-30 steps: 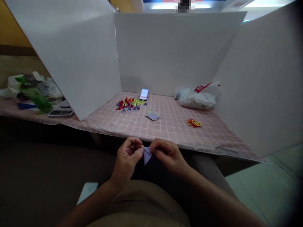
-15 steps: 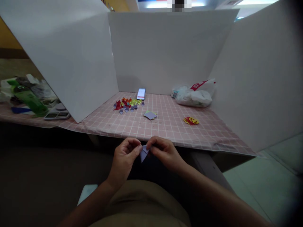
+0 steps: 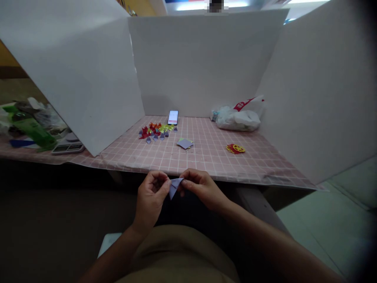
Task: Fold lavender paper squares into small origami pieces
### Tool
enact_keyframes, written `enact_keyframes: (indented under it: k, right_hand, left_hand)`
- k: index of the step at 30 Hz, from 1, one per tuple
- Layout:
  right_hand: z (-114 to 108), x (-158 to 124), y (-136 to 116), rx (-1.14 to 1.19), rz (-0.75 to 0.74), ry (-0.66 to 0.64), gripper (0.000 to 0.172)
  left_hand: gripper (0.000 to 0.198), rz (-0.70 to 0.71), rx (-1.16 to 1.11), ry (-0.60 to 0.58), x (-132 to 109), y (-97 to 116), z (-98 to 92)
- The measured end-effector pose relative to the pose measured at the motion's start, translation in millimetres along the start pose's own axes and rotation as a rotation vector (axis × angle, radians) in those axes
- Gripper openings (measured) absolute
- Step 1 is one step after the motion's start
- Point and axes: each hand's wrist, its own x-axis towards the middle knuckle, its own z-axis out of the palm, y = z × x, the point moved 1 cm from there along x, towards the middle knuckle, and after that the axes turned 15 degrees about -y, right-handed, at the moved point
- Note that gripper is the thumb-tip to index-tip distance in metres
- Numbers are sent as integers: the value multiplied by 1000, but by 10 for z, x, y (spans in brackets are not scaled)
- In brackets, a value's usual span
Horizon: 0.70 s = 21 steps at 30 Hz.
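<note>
Between my two hands, just in front of the table edge and above my lap, is a folded piece of lavender paper (image 3: 174, 186) with its point hanging down. My left hand (image 3: 153, 193) pinches its left corner between thumb and fingers. On the other side, my right hand (image 3: 204, 186) grips the right corner the same way. Beyond them on the table lies a small stack of square paper (image 3: 185, 144), lavender on top with yellow-green edges showing. Further left spreads a group of small folded paper pieces (image 3: 155, 131) in red, orange, yellow and lavender.
A lit phone (image 3: 173, 117) leans near the back panel. White plastic bags (image 3: 239, 119) sit at back right, with red and yellow cut-out shapes (image 3: 235, 148) nearer. White panels (image 3: 200, 63) enclose the table. Outside the left panel are a green bottle (image 3: 33, 127) and a scale (image 3: 68, 147).
The right corner of the lavender paper shows wider and more spread out between my hands. My right fingers have shifted along it, and the whole view has swung slightly.
</note>
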Motion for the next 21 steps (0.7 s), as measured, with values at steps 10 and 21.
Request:
enact_keyframes:
  k: [10, 21]
  right_hand:
    - [7, -4, 7, -36, 47, 72, 11]
    - [104, 13, 102, -128, 86, 24, 17]
  left_hand:
    - [19, -247, 29, -184, 31, 36, 9]
    - [18, -198, -136, -61, 17, -87, 43]
